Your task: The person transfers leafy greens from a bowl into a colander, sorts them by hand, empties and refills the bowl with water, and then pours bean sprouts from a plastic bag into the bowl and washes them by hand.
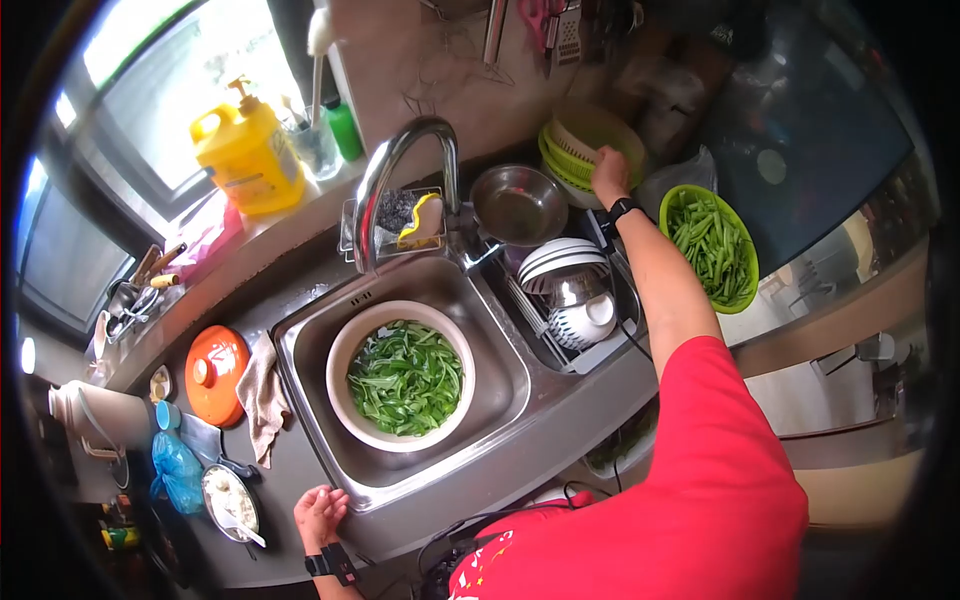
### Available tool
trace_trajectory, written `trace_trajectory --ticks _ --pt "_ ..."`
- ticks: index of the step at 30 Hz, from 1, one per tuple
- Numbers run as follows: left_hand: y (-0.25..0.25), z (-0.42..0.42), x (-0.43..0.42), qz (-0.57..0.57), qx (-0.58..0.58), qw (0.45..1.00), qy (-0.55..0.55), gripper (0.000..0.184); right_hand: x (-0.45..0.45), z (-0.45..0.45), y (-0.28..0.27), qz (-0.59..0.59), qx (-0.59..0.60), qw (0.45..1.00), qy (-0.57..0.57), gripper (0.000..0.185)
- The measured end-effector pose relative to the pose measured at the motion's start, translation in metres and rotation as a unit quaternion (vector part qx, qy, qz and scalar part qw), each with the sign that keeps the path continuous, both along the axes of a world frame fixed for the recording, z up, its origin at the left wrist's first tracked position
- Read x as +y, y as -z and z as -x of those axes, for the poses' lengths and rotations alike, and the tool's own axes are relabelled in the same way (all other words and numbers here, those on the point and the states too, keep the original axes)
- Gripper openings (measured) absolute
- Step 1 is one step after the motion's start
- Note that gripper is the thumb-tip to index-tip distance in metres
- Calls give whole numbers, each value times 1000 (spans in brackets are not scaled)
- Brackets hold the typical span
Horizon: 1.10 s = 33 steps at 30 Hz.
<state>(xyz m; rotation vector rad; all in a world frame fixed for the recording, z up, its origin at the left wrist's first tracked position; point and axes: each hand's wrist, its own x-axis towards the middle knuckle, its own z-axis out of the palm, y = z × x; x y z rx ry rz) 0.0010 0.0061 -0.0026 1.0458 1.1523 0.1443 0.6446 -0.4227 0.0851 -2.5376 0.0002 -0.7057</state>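
My right hand (610,177) reaches out to the back right and grips the rim of a pale colander (592,128). That colander sits in a stack with a green basket (556,160) beside the drying rack. Near the sink's front left corner hovers my left hand (322,515), its fingers loosely bent with nothing in them. In the steel sink (505,375) stands a pale round basin (337,375) filled with cut green leaves (408,380). A bright green bowl of green beans (712,245) is to the right of my right forearm.
A chrome faucet (450,160) arches over the sink. Bowls (575,290) fill the drying rack, with a metal bowl (518,203) behind. Left of the sink are an orange lid (217,372), a cloth (265,400) and a dish of white food (230,497). A yellow jug (250,160) stands on the sill.
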Motion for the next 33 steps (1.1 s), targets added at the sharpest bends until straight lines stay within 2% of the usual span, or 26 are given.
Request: trace_trajectory --ticks 4,5,8,10,12,14,15,16,17,18,20,23,25,26,28,30,32,33 --pt "-33 -22 -5 -35 -12 999 32 16 1 11 -11 -112 -195 973 -58 14" --pt "-41 -30 -8 -48 -24 998 43 20 3 24 -17 -103 -235 966 -43 13" --pt "-69 -58 -18 -84 -66 992 72 24 19 107 -50 -322 -108 933 -122 11" --pt "-77 -71 -23 -102 -99 984 106 29 27 164 -60 -436 -88 872 -204 12" --pt "-101 -89 -38 -125 -99 977 141 38 32 229 -65 -399 -65 880 -248 13" --pt "-120 -100 -52 -116 -157 963 185 56 50 291 -66 -300 -115 883 -343 12" --pt "-125 -102 -59 -84 -198 958 188 70 53 311 -68 -175 -136 885 -409 15" --pt "-129 -104 -64 -38 -252 948 192 88 57 328 -64 -52 -157 867 -470 19" --pt "-128 -104 -66 8 -304 930 208 104 64 339 -53 -38 -120 835 -536 22" --pt "-130 -104 -70 36 -327 921 209 112 73 349 -40 -25 -88 797 -596 24" --pt "-126 -98 -79 63 -387 908 148 106 92 369 -23 11 -24 738 -675 27" --pt "-107 -67 -71 23 -301 949 87 86 124 391 9 -49 61 679 -730 34" --pt "-93 -39 -63 53 -255 965 22 71 150 396 22 -104 110 626 -765 39" --pt "-90 -27 -61 66 -232 970 -11 65 164 395 26 -132 97 636 -754 42" --pt "-93 -9 -62 17 -228 969 -96 60 195 382 34 -187 70 653 -731 48" --pt "-99 4 -64 -23 -218 963 -154 57 216 351 70 -209 181 691 -668 52" --pt "-109 14 -66 -52 -206 960 -180 57 236 297 143 -28 195 755 -626 51" --pt "-104 25 -64 -64 -199 963 -170 53 245 283 153 32 284 778 -559 61"
